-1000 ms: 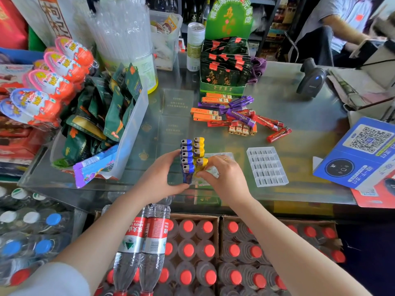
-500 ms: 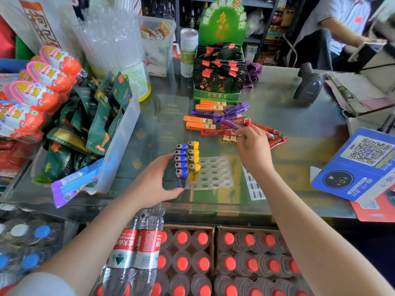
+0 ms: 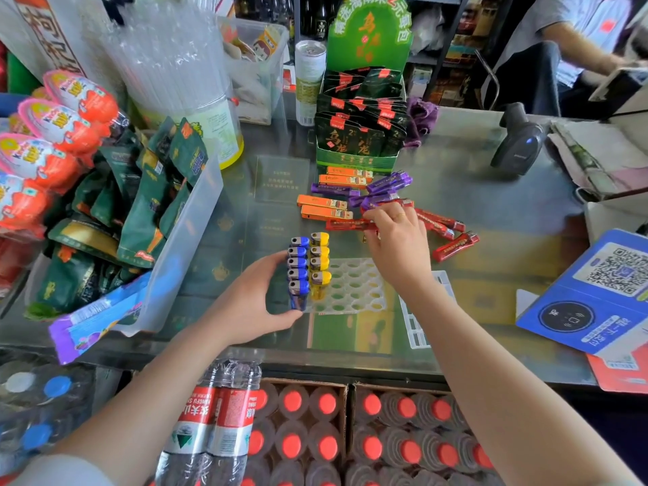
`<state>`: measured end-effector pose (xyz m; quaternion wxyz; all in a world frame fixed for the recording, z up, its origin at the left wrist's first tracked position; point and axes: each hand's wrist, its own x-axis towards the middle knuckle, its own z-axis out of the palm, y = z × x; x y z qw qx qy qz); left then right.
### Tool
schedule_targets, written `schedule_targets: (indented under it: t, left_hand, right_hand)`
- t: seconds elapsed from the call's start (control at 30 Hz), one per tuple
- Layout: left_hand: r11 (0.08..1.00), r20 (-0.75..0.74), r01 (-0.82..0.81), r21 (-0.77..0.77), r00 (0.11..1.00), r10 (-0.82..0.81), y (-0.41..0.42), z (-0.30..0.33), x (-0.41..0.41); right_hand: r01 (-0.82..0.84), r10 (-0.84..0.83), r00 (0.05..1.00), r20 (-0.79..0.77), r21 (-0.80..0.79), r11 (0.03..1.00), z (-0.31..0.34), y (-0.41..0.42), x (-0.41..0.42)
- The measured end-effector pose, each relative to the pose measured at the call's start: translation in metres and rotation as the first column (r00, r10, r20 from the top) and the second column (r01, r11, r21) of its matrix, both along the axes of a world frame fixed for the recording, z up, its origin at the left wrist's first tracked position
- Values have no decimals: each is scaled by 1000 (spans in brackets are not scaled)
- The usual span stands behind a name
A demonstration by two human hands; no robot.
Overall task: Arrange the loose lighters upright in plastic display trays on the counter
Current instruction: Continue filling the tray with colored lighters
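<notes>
Head view: the left hand (image 3: pixel 257 299) is bracing the tray (image 3: pixel 354 287) near the front edge of the worktop (image 3: pixel 491 191), its fingers curled around the blue lighters (image 3: pixel 298 271) standing upright, probably to steady them. The right hand (image 3: pixel 398 247) is reaching into the loose lighters (image 3: pixel 350 201) lying flat mid-worktop, long axes mostly left-right; its fingers are curled, contents not discernible.

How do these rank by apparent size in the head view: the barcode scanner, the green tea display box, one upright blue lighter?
1. Green tea display box, largest.
2. Barcode scanner.
3. Upright blue lighter, smallest, though it stands nearest the camera.
</notes>
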<state>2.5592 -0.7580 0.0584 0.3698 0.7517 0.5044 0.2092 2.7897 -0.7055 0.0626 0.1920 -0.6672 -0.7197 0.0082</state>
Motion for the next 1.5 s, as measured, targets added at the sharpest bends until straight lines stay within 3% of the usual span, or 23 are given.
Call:
schedule_targets:
  t: [0.17,0.23,0.3,0.37,0.43,0.57,0.67,0.77,0.83,1.0,1.1,1.17,1.27,1.33,1.4,1.5]
  left_hand:
    - [1000,-6,5,7,1000,-5,2,-4,-1]
    - [1000,-8,6,12,1000,-6,1,-4,-2]
    - [1000,-6,0,10,1000,1,-1,-3,-3]
    - [1000,0,-12,6,1000,12,-4,-1,-5]
    - [1000,4,-22,9,1000,22,-9,1,-8]
    - [1000,14,-28,11,1000,27,-18,6,-14]
    - [1000,1,-28,6,1000,28,-25,5,-20]
    - [999,-2,-38,-8,999,38,-30,2,-25]
    - [999,-4,-49,-4,999,49,-33,2,-27]
    - [999,-29,-45,-19,999,45,-41,7,-32]
    - [999,-29,-42,-15,999,41,-44,7,-35]
    - [999,-32,-44,-15,999,44,-45,4,-36]
    - [999,-38,-42,-14,998,41,-46,3,-37]
    - [999,-42,-34,-6,999,34,-46,4,-36]
    - [1000,-44,-28,-2,999,28,-46,3,-36]
    - [999,-46,-36,-3,998,35,-46,2,-36]
  right_hand:
    - [-69,77,984,160,-54,996,-4,5,-4]
    - [-90,91,984,152,-11,996,-4,2,-6]
    - [-80,78,996,35,62,995,0,-5,-7]
    - [-59,67,973,-221,44,997,11,-15,-8]
    - [-55,37,877,-479,-23,998,20,-26,-9]
    - [-34,-103,619,-779,-157,987,25,-48,-13]
    - [4,-200,446,-873,-221,975,22,-59,-22]
    - [-72,-221,301,-928,-253,965,22,-67,-36]
    - [-132,-228,266,-937,-270,954,24,-71,-45]
    - [-127,-416,275,-867,-462,878,20,-68,-56]
    - [-135,-413,288,-864,-464,876,14,-69,-58]
    - [-125,-339,380,-861,-411,903,11,-71,-60]
    - [-104,-182,648,-739,-322,941,10,-70,-63]
    - [-102,-99,775,-624,-278,955,10,-69,-65]
    - [-118,-30,850,-526,-245,962,10,-70,-65]
    - [-179,63,878,-475,-202,963,10,-73,-64]
